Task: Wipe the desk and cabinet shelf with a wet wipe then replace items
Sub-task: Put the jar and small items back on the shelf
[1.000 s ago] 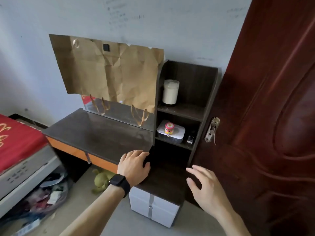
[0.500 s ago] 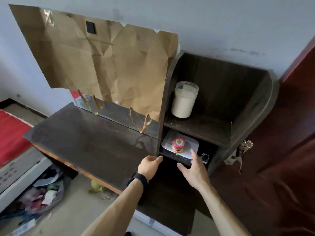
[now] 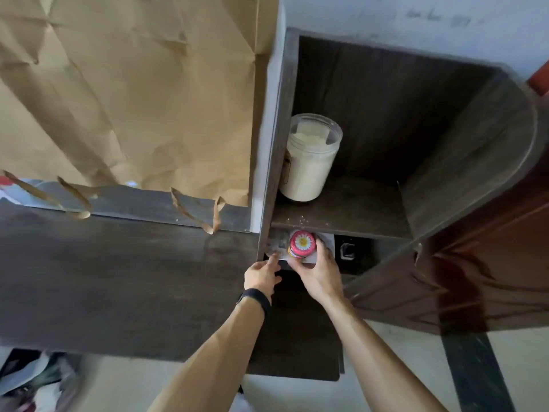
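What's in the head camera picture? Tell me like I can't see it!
A person's right hand grips a pink-lidded jar on the cabinet's lower shelf, while the left hand touches the white box beneath it. A tall white jar stands on the shelf above.

Both bare forearms rise from the lower edge and draw close together. The left hand (image 3: 262, 274), a black band (image 3: 255, 297) on its wrist, stretches its forefinger forward onto the front of a white box (image 3: 276, 243); whether it grips is unclear. Just beside it, the right hand (image 3: 319, 275) lies back-up, thumb and fingers curled round a pink-lidded jar (image 3: 301, 242).
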